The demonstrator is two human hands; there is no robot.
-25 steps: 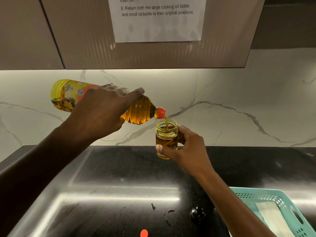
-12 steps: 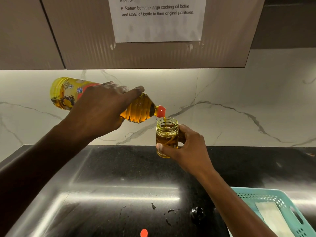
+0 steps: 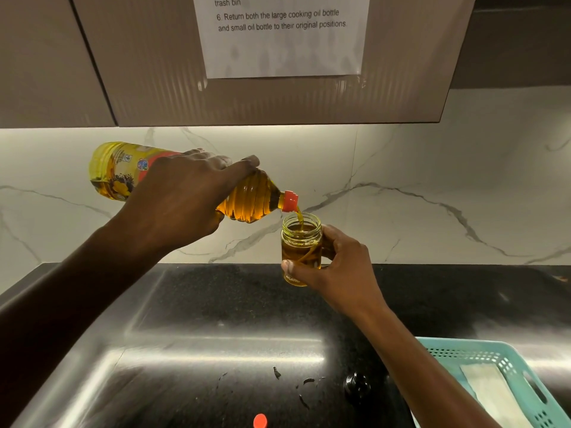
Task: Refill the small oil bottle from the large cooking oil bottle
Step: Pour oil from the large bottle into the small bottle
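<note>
My left hand [image 3: 182,196] grips the large cooking oil bottle [image 3: 250,200], a clear plastic bottle with a yellow label, lying nearly level with its red neck to the right. A thin stream of amber oil runs from the neck into the small oil bottle [image 3: 300,242], an open glass jar more than half full. My right hand [image 3: 340,267] holds that jar upright above the black counter [image 3: 216,288], thumb in front, fingers behind.
A red cap [image 3: 260,421] and a black lid [image 3: 357,385] lie on the counter near me, among a few dark specks. A teal plastic basket [image 3: 494,359] with a pale cloth sits at the lower right. Cabinets hang overhead with a paper notice.
The stream thinned to a trickle half a second ago and flows again now. The large bottle's base has tipped slightly higher. The oil level in the jar has risen.
</note>
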